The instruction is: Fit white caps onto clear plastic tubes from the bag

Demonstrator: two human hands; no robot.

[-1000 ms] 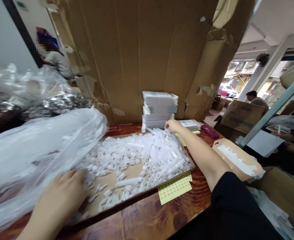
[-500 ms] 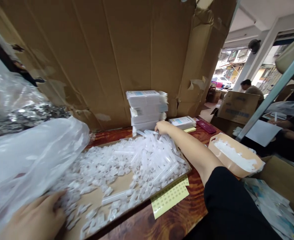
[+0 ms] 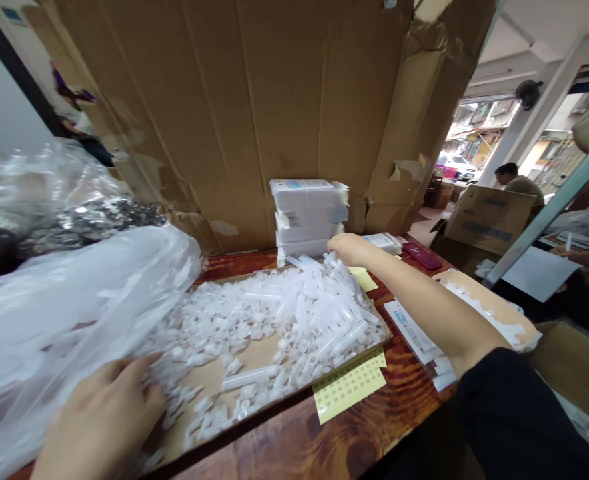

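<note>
A shallow cardboard tray (image 3: 254, 353) holds a heap of clear plastic tubes (image 3: 314, 300) and many small translucent plastic caps (image 3: 209, 320). Reaching to the heap's far right end, my right hand (image 3: 343, 248) has its fingers pinched at a clear tube; the fingertips are partly hidden. My left hand (image 3: 107, 407) is at the tray's near left corner, fingers curled down by the caps. What lies under those fingers is hidden and slightly blurred. Behind the heap, close to my right hand, rises a stack of white packets (image 3: 309, 213).
A white plastic bag (image 3: 89, 287) covers the tray's left side. Yellow sticker sheets (image 3: 351, 393) lie by the front edge. Right are printed packets (image 3: 411, 330), a dark red case (image 3: 421, 255) and a beige tub (image 3: 509, 310). A large cardboard sheet (image 3: 254, 113) stands behind; people sit at right.
The view has swung left, shifting the scene rightward. My left hand has edged right along the caps. My right hand stays at the heap's end; printed packets now show beside its forearm.
</note>
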